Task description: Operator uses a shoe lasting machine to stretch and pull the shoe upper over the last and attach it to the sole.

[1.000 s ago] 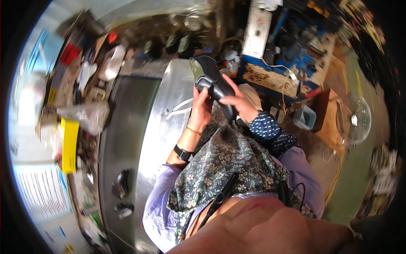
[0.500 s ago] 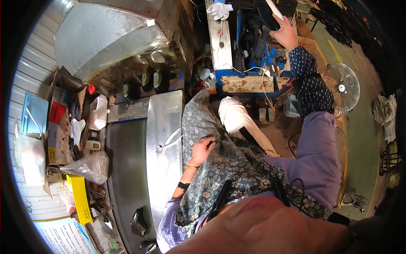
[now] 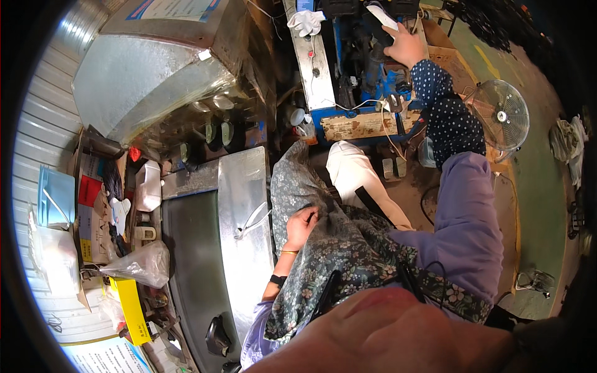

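At the far right, my right hand [image 3: 405, 48] reaches over the blue machine [image 3: 395, 81]. Its fingers are closed on a dark piece with a white strip [image 3: 380, 17] along it; its exact kind does not show. My left hand [image 3: 301, 228] rests against the dark floral apron [image 3: 292, 180] on my lap. Those fingers are curled, with a small dark spot at their tips, and I cannot make out what they hold. Just left of this hand, a white strap-like loop [image 3: 254, 222] lies on the metal plate [image 3: 239, 180].
Black shoe-shaped pieces [image 3: 217, 336] sit on the dark conveyor belt [image 3: 196, 248] at left. A large metal housing [image 3: 149, 81] stands behind it. A white glove [image 3: 306, 23] lies on the machine's control panel. To the right is a standing fan [image 3: 501, 116]; pedals [image 3: 393, 168] lie below the machine.
The whole view has shifted slightly. My right hand, with the white-stripped dark piece, appears a little further left and lower against the machine. My left hand stays curled at the apron.
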The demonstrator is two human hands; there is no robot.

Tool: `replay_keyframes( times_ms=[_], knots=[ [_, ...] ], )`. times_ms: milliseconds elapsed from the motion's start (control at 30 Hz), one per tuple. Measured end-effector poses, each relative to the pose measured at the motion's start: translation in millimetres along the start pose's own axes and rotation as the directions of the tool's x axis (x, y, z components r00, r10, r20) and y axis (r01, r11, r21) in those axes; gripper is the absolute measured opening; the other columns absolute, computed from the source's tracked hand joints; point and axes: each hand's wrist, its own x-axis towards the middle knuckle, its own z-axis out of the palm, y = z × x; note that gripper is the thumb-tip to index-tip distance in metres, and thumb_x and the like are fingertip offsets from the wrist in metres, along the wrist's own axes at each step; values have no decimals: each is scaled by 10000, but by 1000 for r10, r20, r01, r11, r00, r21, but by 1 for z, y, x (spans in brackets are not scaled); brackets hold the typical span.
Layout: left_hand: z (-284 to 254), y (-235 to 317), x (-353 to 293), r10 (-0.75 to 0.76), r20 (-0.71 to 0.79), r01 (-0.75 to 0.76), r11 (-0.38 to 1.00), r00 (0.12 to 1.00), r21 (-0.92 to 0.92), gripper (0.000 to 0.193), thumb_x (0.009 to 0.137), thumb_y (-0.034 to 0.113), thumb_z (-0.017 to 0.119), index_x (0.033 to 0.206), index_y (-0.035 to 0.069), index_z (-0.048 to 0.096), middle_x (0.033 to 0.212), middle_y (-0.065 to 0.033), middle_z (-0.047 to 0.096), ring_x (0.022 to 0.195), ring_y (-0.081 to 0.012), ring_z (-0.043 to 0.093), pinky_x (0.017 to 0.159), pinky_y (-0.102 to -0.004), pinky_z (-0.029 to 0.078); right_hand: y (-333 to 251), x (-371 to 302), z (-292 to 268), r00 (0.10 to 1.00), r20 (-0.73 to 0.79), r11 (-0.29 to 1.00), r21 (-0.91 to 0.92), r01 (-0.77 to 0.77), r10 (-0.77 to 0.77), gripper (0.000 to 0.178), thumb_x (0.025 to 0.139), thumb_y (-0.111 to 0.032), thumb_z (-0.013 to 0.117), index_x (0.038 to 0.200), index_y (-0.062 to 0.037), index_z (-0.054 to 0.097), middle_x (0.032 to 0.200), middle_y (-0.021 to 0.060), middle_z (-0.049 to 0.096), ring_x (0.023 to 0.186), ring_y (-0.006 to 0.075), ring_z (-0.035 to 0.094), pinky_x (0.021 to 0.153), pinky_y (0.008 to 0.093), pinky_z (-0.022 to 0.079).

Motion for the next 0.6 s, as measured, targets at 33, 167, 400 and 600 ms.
replay_keyframes(
  times_ms=[33, 167, 400, 600],
  knots=[
    [1, 2, 0, 2, 12, -1, 1000, 1000, -1, 180, 845, 120, 654, 1013, 64, 686, 859, -116, 680, 760, -312, 662, 663, -372, 516, 3, -5, 4, 1000, -19, 999, 30, -22, 23, 693, 660, -291, 709, 1336, -340, 567, 1474, 95, 432, 1085, 482, 531, 964, 511, 441],
    [4, 4, 0, -58, 23, 59, 997, 998, -42, 172, 839, 114, 657, 1003, 78, 692, 837, -105, 675, 766, -308, 657, 673, -371, 516, 13, -13, 0, 995, -76, 976, 212, -49, 66, 667, 662, -313, 718, 1317, -334, 588, 1466, 125, 436, 1084, 493, 529, 991, 500, 411],
    [8, 7, 8, 16, 33, -19, 995, 999, 101, 172, 847, 148, 651, 998, 76, 691, 939, -110, 696, 849, -317, 662, 734, -385, 526, 9, 16, -31, 997, -61, 999, 7, -51, 51, 685, 650, -350, 724, 1319, -271, 596, 1337, 157, 542, 1118, 329, 589, 985, 443, 410],
    [6, 10, 9, 18, 59, -23, 996, 998, 81, 170, 843, 149, 655, 991, 76, 698, 951, -110, 699, 868, -315, 662, 760, -389, 525, 18, 31, -35, 978, 194, 990, 96, -102, 82, 760, 654, -361, 732, 1382, -291, 527, 1481, 184, 401, 1149, 353, 590, 972, 400, 479]
  ],
)
